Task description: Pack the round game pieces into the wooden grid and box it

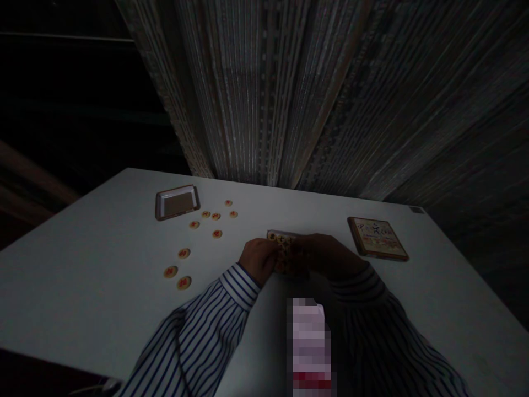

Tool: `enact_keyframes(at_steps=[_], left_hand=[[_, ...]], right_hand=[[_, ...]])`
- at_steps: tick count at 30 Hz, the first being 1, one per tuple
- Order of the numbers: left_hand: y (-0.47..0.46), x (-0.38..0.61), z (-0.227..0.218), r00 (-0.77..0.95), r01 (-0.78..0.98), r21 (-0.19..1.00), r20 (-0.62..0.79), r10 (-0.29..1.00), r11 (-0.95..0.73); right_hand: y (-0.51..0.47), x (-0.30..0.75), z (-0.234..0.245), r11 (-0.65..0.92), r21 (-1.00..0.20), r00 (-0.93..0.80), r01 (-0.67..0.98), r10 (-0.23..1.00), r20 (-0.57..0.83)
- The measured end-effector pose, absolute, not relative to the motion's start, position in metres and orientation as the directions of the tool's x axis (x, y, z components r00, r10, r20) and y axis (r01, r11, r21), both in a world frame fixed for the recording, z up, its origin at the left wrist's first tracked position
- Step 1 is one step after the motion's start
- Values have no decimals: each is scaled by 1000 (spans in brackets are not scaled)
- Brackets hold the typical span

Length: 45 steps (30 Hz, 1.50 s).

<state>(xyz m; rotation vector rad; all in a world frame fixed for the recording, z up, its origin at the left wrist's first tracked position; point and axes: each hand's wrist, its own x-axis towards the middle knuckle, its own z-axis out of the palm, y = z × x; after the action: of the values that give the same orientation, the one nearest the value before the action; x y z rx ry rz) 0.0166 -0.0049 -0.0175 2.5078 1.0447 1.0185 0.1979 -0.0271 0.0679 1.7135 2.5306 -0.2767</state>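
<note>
A small tray (pixel 269 232) filled with round Chinese chess pieces (pixel 284 239) lies on the white table in front of me. Against its left side is my left hand (pixel 257 260), fingers curled closed at the edge of the pieces; whether they pinch a piece or the tray wall is hidden. My right hand (pixel 326 255) reaches over the right part of the tray from the other side. Its fingers bend inward in deep shadow, and what they grip cannot be made out.
Several loose chess pieces with red characters (pixel 217 234) are scattered left of the tray on the white table (pixel 103 248). A shallow, bare-bottomed box half (pixel 177 203) stands at the back left. To the right lies a printed box lid (pixel 380 238). Striped curtains (pixel 273 99) hang behind the far edge.
</note>
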Motion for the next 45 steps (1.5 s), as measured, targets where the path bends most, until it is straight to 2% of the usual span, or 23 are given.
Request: enact_keyframes(at_steps=[8,15,19,26,40,45], left_hand=[[-6,17,-15,508,518,435,536,674,-736],[-6,18,-14,538,562,435,454,710,-704],[-6,18,-12,525,567,422,476,705,-707],[-6,19,-9,546,551,420,471,692,-721],[-4,18,-25,507,551,438,501,702,-710],[-4,17,-21,541,525,439,488,685,-729]], right_hand=[[-25,196,63,388,-57,-391,920,896,-212],[-24,194,63,381,-101,-395,919,893,-216],[-24,193,62,403,-123,-421,907,883,-209],[-23,193,60,420,-74,-425,904,873,-237],[-21,197,51,439,-105,-451,892,864,-225],[-21,195,51,436,-117,-452,892,862,-230]])
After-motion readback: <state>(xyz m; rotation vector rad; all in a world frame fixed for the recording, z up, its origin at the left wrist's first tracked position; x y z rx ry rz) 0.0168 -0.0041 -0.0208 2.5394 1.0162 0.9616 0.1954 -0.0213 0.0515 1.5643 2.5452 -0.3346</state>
